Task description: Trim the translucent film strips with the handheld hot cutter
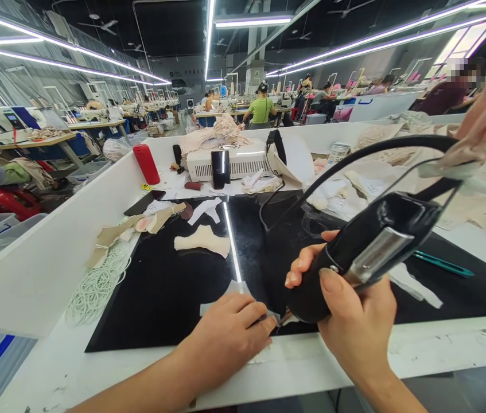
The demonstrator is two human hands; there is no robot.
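Note:
My right hand (350,315) is wrapped round a black corded hand tool (367,246) with a metal plate on its side, its nose pointing down at the near edge of the black mat (160,292). My left hand (229,332) lies on the mat with fingers curled, pressing a small pale fabric piece (229,292) just left of the tool's tip. The tool's black cable (354,158) arcs up and away to the right.
On the mat lie a beige cut piece (203,241), tan strips (139,226) and a coil of white cord (98,284). Behind stand a red cylinder (147,164), a white box (234,162) and a teal pen (443,264). White walls enclose the table; people sew beyond.

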